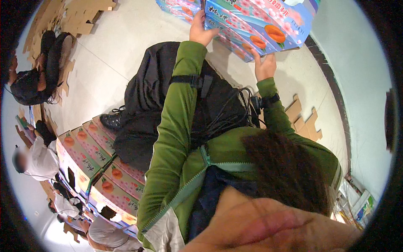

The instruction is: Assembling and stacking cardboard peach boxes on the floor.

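The hands point(201, 33) hold the blue fruit-printed boxes point(243, 25) between and beyond them.

Cream floor point(100, 63), pale-blue wall point(361, 54)

Blue boxes point(240, 26) with orange fruit, pink blossoms; closely stacked.

The bare left hand point(201, 32) is at twelve o'clock, palm down, its thumb stretched toward three o'clock and its other fingers pointing toward twelve, tips partly hidden. The left arm point(176, 115), in a long moss-green fabric sleeve, rises from seven o'clock, extended, with a black fabric strap point(184, 80) round the forearm. The bare right hand point(265, 68) is between one and two o'clock, upright, fingers partly hidden. The right arm point(277, 119), likewise green-sleeved, bends in from between three and four o'clock, a black band point(269, 101) round its wrist.
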A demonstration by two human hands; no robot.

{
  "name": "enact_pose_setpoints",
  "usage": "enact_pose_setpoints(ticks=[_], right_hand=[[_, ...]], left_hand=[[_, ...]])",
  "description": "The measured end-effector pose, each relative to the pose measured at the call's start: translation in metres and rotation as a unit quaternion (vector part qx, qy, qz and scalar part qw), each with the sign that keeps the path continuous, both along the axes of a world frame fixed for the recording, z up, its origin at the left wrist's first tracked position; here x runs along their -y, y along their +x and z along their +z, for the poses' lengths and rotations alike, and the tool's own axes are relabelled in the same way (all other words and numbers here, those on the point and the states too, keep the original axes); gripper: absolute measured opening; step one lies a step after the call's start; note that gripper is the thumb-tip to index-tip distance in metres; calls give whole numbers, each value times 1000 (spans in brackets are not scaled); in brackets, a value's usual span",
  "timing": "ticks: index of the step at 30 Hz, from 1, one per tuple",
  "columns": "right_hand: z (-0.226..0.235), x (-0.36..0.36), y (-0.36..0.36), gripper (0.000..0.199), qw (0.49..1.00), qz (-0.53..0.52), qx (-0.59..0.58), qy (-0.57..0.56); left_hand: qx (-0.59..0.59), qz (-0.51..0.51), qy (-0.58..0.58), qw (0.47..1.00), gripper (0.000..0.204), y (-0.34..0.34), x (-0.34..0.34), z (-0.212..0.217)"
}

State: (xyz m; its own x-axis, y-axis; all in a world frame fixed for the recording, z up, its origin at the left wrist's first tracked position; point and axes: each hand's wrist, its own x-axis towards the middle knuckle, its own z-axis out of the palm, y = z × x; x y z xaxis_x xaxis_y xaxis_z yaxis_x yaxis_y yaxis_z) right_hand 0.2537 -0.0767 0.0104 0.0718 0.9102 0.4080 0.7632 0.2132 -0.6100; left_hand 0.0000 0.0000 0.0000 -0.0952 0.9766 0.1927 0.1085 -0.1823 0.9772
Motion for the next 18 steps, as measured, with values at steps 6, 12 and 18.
enact_pose_setpoints(ticks=[6,12,18], right_hand=[[-4,-5,-7,57,999,-1,-3,32],[-6,-3,-6,57,999,-7,-16,32],[-12,-3,-5,59,999,-16,-50,-12]], left_hand=[[6,17,28,999,88,-2,-4,1],[-27,30,49,998,86,0,-3,-7],[-85,82,10,993,79,6,6,-2]])
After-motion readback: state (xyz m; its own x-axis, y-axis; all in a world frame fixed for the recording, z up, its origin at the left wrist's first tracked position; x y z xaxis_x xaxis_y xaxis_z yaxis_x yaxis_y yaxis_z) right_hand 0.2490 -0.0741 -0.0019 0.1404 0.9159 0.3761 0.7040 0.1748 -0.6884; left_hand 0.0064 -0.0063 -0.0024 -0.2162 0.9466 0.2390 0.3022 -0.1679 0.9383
